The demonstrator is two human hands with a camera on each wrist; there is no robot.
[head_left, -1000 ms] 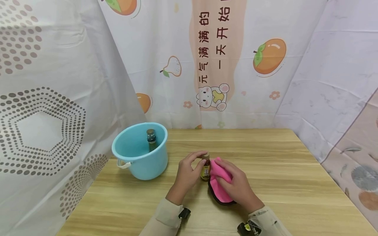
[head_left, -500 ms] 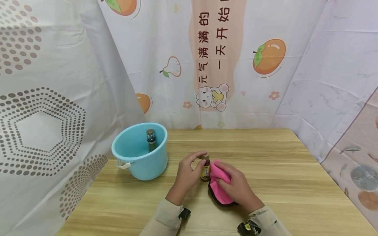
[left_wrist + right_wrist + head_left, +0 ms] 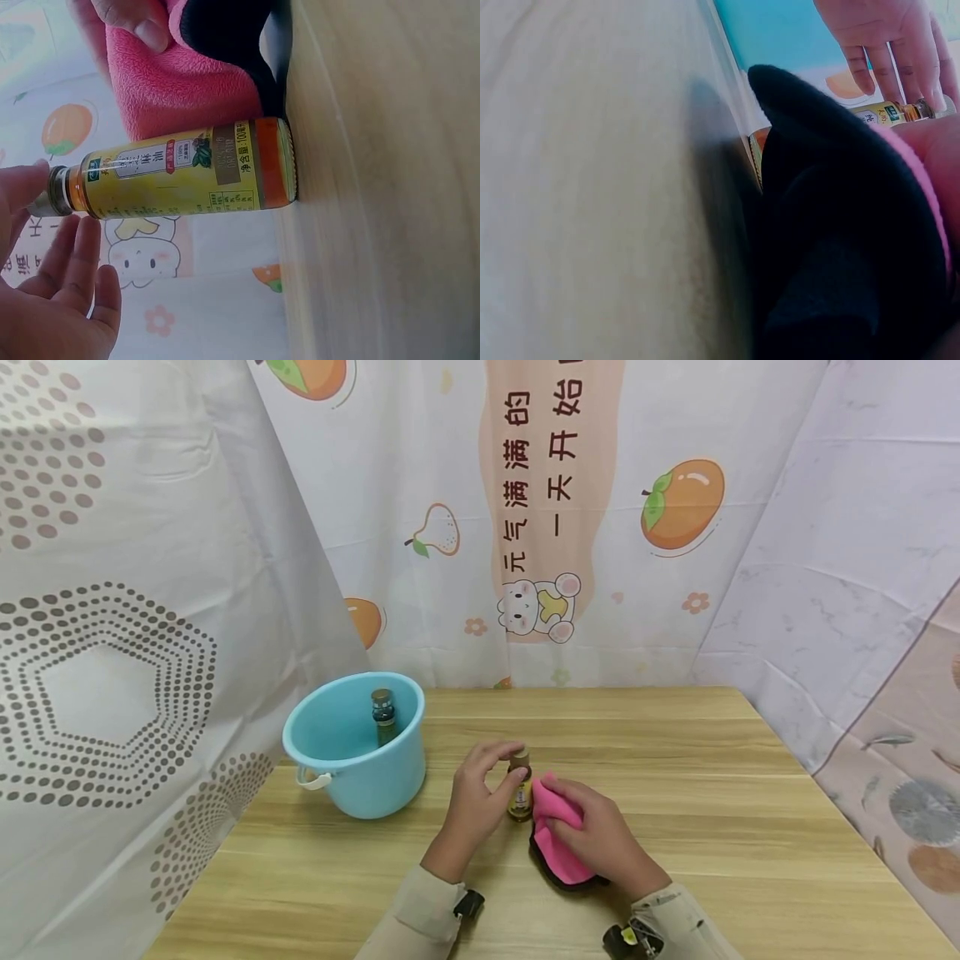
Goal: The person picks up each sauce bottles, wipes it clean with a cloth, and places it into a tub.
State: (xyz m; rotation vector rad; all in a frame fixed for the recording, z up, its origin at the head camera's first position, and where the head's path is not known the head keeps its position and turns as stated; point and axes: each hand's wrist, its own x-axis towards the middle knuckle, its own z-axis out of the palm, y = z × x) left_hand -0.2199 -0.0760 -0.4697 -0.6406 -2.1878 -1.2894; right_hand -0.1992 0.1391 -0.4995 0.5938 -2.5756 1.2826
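A small glass bottle of sesame oil [image 3: 521, 803] with a yellow label stands upright on the table. My left hand [image 3: 477, 797] pinches it at the cap and neck between thumb and forefinger, the other fingers loosely extended in the left wrist view. Bunched in my right hand [image 3: 600, 833] is a pink cloth [image 3: 561, 853] with a black underside. It lies against the bottle's right side, and in the left wrist view its fluffy pink face [image 3: 180, 90] meets the label. The cloth's dark underside [image 3: 840, 225] covers much of the right wrist view.
To the left stands a light blue bucket [image 3: 386, 789] with a white handle [image 3: 313, 779]. Another dark bottle [image 3: 384, 714] with a brown cap leans inside it. A printed curtain [image 3: 450, 593] hangs behind the wood-grain table [image 3: 720, 793].
The right hand and cloth have slid slightly downward along the bottle's side. The bottle has shifted a touch to the left; the left hand stays at its cap.
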